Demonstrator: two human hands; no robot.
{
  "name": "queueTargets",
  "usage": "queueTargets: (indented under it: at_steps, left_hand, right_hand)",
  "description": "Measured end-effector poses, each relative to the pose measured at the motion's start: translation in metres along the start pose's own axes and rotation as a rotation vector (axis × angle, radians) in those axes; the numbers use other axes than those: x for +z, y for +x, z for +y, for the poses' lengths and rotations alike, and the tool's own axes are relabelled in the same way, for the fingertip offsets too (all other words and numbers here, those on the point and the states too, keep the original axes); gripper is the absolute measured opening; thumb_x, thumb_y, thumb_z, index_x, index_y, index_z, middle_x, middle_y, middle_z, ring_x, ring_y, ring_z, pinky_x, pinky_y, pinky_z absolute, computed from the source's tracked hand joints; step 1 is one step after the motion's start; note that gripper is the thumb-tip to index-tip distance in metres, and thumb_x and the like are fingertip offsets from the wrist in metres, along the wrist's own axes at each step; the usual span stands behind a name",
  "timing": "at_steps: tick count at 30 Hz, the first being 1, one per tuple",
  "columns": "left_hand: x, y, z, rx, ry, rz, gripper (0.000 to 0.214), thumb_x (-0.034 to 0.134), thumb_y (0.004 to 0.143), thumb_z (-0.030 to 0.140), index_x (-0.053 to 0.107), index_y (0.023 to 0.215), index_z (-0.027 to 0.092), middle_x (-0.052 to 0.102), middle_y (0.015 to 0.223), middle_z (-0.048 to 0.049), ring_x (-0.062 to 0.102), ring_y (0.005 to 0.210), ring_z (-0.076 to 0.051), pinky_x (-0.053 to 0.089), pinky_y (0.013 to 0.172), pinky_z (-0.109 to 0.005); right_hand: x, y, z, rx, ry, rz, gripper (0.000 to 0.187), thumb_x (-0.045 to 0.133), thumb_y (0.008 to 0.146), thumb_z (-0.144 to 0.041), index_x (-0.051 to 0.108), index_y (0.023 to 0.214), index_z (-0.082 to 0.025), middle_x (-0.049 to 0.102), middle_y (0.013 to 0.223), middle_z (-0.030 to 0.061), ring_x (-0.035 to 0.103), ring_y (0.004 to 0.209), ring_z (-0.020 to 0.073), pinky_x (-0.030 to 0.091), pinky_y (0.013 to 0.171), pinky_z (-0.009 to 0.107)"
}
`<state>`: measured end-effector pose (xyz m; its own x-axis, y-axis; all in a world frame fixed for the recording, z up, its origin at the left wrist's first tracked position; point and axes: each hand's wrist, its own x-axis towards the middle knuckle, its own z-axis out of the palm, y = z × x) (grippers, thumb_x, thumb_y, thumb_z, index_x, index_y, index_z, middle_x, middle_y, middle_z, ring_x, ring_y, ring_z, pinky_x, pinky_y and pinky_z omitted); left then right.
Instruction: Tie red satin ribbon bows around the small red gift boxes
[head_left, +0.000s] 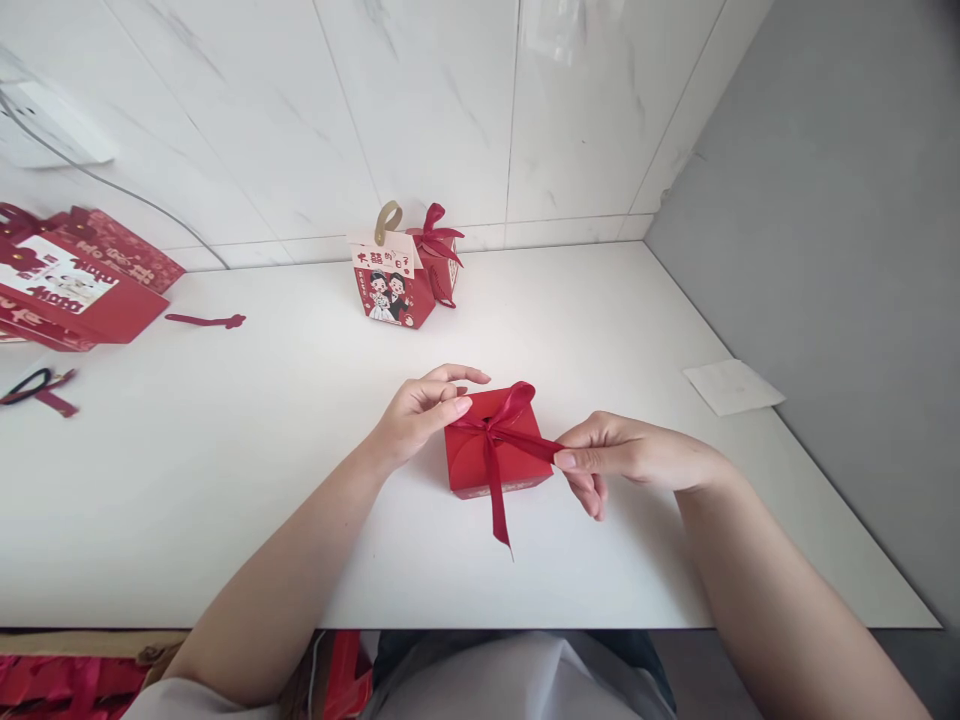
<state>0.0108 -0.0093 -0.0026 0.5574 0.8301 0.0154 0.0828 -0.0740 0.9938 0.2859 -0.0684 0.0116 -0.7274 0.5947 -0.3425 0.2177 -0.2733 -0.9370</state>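
With the right hand [611, 455], pinching one tail of the ribbon [490, 428] between thumb and fingertips, just off the right side of the red box [466, 465]. Trailing the other tail over the box's near side. Seating the box on the white bench [225, 520], between both hands, with a loop rising from the knot. With the left hand [420, 415], resting the thumb at the box's far left corner and stretching the index finger out behind; being unable to tell whether pinching ribbon there.

Farther out, showing a black cord [46, 376] at left and a white paper [733, 386] at the bench's right edge. Beyond these, showing a dark red strap [206, 321] lying flat, red packages [131, 315] at far left, and a pale-topped box [394, 295] standing upright, with a bow-tied box [442, 277] just behind, before the tiled wall [435, 130].
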Motion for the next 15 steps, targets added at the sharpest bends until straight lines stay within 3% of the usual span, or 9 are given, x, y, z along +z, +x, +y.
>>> queueTargets:
  at_steps: [15]
  left_hand:
    - [-0.0086, -0.0026, 0.0082, -0.101, -0.004, -0.123, 0.028, 0.069, 0.077, 0.026, 0.05, 0.06, 0.015, 0.057, 0.133, -0.0087, 0.058, 0.117, -0.029, 0.041, 0.103, -0.043]
  right_hand:
    - [-0.004, -0.0016, 0.0007, 0.048, -0.035, -0.01, 0.044, 0.056, 0.094, -0.051, 0.06, 0.068, -0.015, 0.067, 0.066, 0.0037, 0.065, 0.059, 0.0146, 0.051, 0.062, 0.027]
